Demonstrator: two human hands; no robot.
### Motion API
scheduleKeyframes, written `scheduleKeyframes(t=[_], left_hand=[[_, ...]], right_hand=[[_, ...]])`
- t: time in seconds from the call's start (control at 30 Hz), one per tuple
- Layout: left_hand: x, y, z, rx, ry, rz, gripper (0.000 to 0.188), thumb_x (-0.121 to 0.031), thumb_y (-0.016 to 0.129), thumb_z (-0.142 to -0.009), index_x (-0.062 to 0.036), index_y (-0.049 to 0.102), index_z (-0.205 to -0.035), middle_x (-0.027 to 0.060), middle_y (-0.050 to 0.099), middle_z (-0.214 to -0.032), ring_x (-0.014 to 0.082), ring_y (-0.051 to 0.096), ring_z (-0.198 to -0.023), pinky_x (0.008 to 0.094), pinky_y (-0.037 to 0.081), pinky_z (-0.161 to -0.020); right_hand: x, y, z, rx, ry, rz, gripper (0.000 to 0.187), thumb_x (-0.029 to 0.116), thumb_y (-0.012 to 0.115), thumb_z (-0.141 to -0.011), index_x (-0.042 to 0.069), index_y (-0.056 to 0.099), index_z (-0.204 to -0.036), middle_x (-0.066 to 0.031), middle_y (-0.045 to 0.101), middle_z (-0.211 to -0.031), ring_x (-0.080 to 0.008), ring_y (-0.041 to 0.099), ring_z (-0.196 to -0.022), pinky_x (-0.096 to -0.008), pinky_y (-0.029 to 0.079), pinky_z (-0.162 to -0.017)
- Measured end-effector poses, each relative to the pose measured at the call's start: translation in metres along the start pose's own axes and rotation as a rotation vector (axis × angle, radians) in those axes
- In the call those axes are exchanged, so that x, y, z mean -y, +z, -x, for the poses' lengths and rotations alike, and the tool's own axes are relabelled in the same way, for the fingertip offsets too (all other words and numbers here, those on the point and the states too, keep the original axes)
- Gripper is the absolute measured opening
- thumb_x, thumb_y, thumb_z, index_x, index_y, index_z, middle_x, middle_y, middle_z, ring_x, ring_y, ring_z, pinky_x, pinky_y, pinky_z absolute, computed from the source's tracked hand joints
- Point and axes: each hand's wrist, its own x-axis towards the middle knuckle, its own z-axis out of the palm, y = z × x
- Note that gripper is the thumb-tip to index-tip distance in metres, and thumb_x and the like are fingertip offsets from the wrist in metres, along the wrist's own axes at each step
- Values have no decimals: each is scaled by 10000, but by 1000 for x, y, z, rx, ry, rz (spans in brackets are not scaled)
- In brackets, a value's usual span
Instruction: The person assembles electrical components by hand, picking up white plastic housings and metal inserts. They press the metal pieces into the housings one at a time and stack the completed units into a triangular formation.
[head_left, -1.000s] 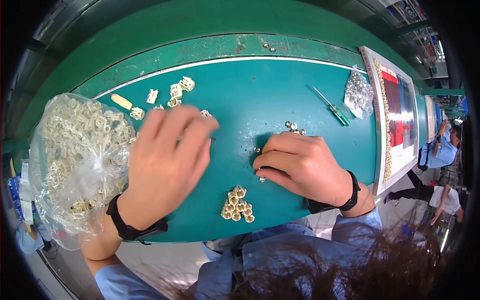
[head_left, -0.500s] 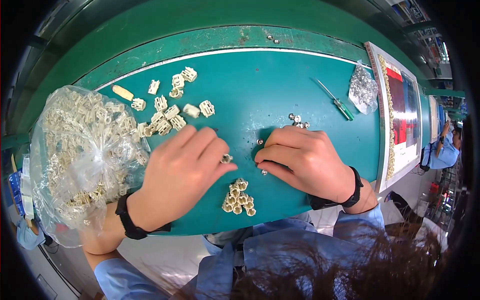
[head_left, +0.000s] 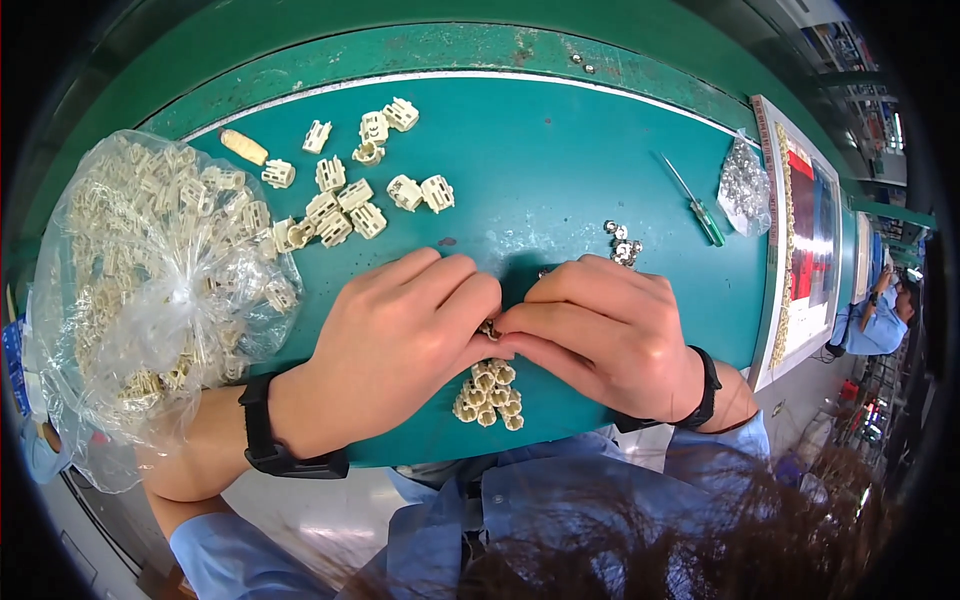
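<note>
My left hand (head_left: 405, 325) is closed in a pinch on a small cream plastic socket (head_left: 488, 329), mostly covered by the fingers. Thumb and forefinger of my right hand (head_left: 615, 335) press together against that piece; anything between them is too small to make out. Just below the meeting fingertips, several cream plastic sockets (head_left: 487, 393) stand grouped with their round openings up. Small shiny metal pieces (head_left: 622, 245) lie in a loose cluster beyond my right hand. More cream sockets (head_left: 340, 210) are scattered beyond my left hand.
A clear plastic bag (head_left: 180, 290) full of cream sockets fills the left side. On the right lie a green-handled screwdriver (head_left: 706, 222), a small bag of metal pieces (head_left: 745, 190) and a white-framed board (head_left: 768, 250). A tan stub (head_left: 243, 147) rests at far left. Another person (head_left: 868, 318) sits far right.
My hands have come together, the right fingertips moving left to meet the socket in my left hand. One scattered socket, blurred before, now lies still. The whole view has shifted slightly.
</note>
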Motion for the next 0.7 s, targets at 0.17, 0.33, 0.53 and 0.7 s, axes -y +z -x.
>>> scheduleKeyframes(t=[0.17, 0.33, 0.53, 0.7], left_hand=[[7, -2, 9, 2, 1, -17, 350, -210, 984, -789, -102, 679, -925, 20, 644, -885, 255, 640, -796, 399, 539, -646], [10, -3, 11, -5, 3, -20, 351, -211, 985, -790, -105, 679, -927, 20, 639, -883, 252, 641, -796, 398, 538, -639], [9, -3, 7, 2, 4, -8, 350, -214, 987, -788, -109, 688, -936, 16, 636, -880, 244, 639, -795, 390, 535, -641], [5, 2, 2, 7, 0, 21, 336, -214, 986, -792, -111, 703, -939, 8, 639, -883, 238, 643, -800, 387, 533, -643]], right_hand=[[2, 11, -3, 12, -4, 33, 252, 120, 995, -820, 77, 881, -1041, -47, 769, -958, -230, 725, -769, -359, 573, -625], [2, 16, -4, -9, -9, 38, 254, 121, 995, -820, 76, 884, -1044, -48, 767, -955, -227, 721, -764, -353, 568, -616], [2, 11, -4, 3, -13, 45, 261, 119, 996, -817, 73, 887, -1050, -45, 764, -951, -227, 723, -768, -356, 566, -614], [1, 4, -1, 15, 11, 52, 270, 119, 999, -809, 79, 889, -1052, -45, 762, -953, -229, 727, -774, -365, 566, -627]])
